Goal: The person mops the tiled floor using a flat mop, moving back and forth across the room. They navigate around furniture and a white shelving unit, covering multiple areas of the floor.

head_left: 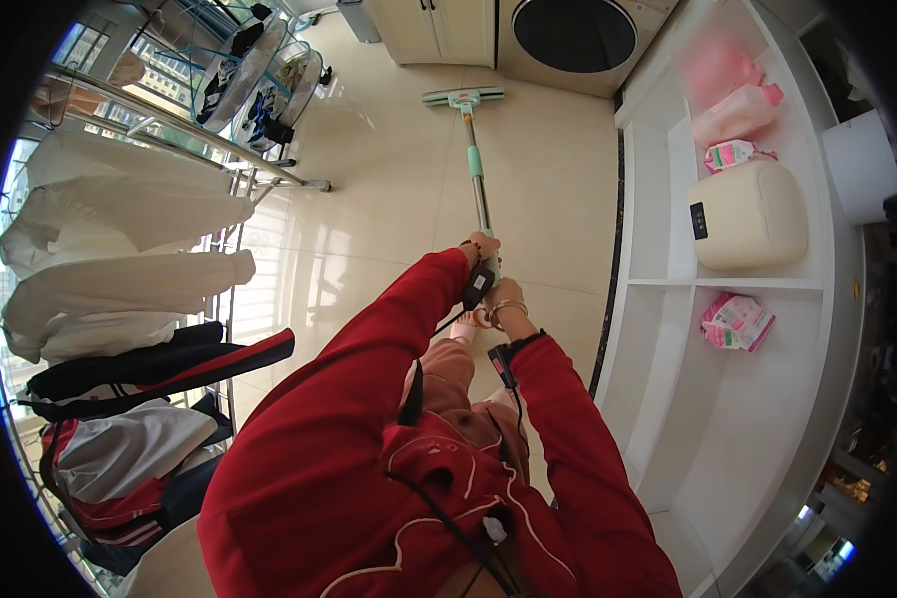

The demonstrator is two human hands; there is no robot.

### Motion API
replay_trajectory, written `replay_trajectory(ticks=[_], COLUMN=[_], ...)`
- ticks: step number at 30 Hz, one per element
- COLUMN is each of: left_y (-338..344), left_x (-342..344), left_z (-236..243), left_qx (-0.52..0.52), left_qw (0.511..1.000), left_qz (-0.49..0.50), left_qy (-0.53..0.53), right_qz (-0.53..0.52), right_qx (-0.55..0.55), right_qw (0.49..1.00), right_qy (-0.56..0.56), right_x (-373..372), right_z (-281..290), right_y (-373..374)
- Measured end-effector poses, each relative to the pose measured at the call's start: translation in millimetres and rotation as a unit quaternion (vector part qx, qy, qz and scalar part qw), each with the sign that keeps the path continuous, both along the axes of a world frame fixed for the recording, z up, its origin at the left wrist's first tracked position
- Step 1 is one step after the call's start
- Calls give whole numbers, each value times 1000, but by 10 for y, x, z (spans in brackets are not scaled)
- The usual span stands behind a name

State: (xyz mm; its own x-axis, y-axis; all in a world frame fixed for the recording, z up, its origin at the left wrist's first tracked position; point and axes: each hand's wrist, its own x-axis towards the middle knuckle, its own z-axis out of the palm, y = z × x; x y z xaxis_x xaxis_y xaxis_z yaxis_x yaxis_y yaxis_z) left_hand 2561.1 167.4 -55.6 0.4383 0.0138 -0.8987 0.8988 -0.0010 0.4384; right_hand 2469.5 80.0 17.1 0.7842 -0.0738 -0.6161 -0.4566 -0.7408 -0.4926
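A flat mop reaches away from me across the floor, with a pale, wide head (463,97) and a silver pole (482,206) that has a green sleeve partway along. My left hand (481,243) is closed round the upper part of the handle. Lower and nearer my body, my right hand (506,295) grips the light-coloured end of the same handle. The mop head lies flat on the tiles, a little short of the washing machine. Both wrists carry small black devices on straps.
Clothes hang from a metal drying rack (239,154) on the left. A white shelf unit (723,284) runs along the right, holding a cream box (752,214) and pink packages (736,322). A cabinet (434,35) and a washing machine (575,35) stand at the far end.
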Motion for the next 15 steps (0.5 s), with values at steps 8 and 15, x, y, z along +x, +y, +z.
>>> replay_trajectory(ticks=[8,15], left_y=[-1270,-2184], left_x=[-2494,-4222], left_z=[-499,-854], left_qx=[-235,-268], left_qw=[926,916], left_qz=[-231,-38], left_qy=[187,297], right_qz=[-57,-127], right_qx=[13,-94], right_qw=[985,959], right_qy=[165,234], right_x=[-2796,-4895], right_z=[810,2315], right_y=[-1760,-2779])
